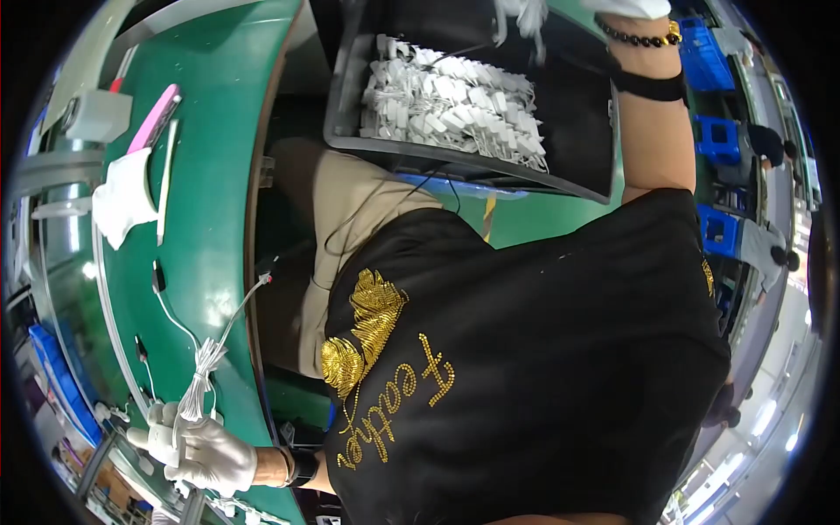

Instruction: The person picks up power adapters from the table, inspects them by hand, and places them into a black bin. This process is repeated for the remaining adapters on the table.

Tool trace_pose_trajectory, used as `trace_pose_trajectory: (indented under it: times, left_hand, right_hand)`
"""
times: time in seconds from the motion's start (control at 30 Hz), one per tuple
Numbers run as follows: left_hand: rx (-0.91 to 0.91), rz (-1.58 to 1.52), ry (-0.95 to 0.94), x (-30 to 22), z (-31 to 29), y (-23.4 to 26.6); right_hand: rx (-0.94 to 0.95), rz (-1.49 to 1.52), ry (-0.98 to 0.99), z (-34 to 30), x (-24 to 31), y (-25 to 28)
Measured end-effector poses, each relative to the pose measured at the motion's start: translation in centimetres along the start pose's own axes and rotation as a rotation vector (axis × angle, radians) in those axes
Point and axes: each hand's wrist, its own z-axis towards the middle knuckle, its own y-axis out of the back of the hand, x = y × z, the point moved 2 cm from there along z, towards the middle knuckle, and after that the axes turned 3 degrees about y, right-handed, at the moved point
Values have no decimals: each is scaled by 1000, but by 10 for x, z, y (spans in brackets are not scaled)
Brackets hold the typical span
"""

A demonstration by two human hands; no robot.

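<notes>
Bundled white cable (pixel 205 363) is grasped at one end by the gloved left hand (pixel 210 453), at the green table (pixel 210 201). The gloved right hand (pixel 628 7) is cropped by the upper edge; its grasp cannot be told. White cable bundles (pixel 455 103) are contained in the black bin (pixel 577 131).

Cable bundle: white cord (pixel 206 360) folded into a narrow hank, pinched at its lower end in the gloved left hand (pixel 201 451), standing out over the green counter (pixel 210 175).
Black connector: small dark end (pixel 158 276) on one loose lead, pointing away from the hand.
Pale connector: other lead's end (pixel 265 279), a touch of red on it, near the counter's edge.
Second bundle: white strands (pixel 522 22), blurred, above the black bin (pixel 577 144), cut off by the upper border.
</notes>
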Motion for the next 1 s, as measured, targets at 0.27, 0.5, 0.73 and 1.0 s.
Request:
trace_pose_trajectory:
  times: [0.27, 0.5, 0.73, 1.0]
  left_hand:
    - [-197, -301, 162, 45, 8, -20]
    - [-229, -298, 355, 79, 7, -42]
    - [-331, -218, 340, 96, 4, -46]
    - [-322, -209, 334, 107, -2, -61]
  right_hand:
    - [128, -738, 26, -21, -149, 41]
    - [842, -949, -447, -146, -282, 7]
    - [1071, -1094, -66, -214, -316, -37]
    - [1142, -1124, 114, -242, -386, -61]
